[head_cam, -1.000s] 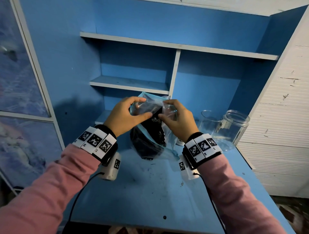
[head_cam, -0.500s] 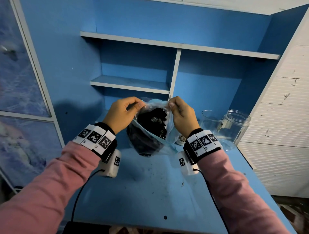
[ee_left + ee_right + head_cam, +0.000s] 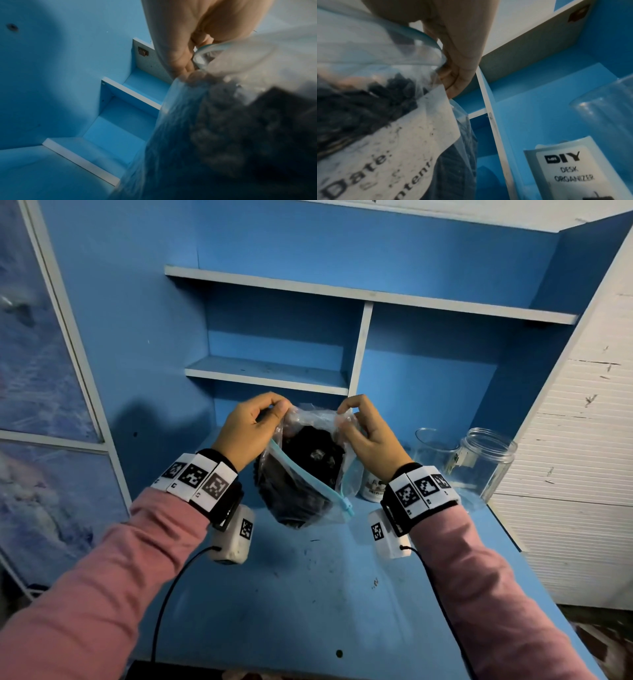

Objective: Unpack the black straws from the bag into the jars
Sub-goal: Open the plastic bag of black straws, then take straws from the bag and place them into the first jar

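Note:
A clear zip bag (image 3: 305, 474) full of black straws (image 3: 308, 453) hangs just above the blue desk (image 3: 308, 594), its mouth spread wide. My left hand (image 3: 246, 433) pinches the left rim of the mouth. My right hand (image 3: 363, 433) pinches the right rim. In the left wrist view the fingers (image 3: 185, 54) pinch the teal zip edge of the bag (image 3: 240, 67). In the right wrist view the fingertips (image 3: 455, 75) hold the bag (image 3: 385, 121) by its rim, above a white label. Two clear jars (image 3: 486, 463) (image 3: 430, 448) stand at the desk's back right.
A small white-labelled tub (image 3: 371, 486) sits behind the bag, by my right wrist. A jar label reading "DIY desk organizer" (image 3: 570, 169) shows in the right wrist view. Blue shelves (image 3: 267, 374) rise behind the desk, and a white slatted wall (image 3: 582, 440) closes the right side.
My hands have pulled apart, spreading the bag's mouth open. The bag has lifted slightly and the straws inside show from above.

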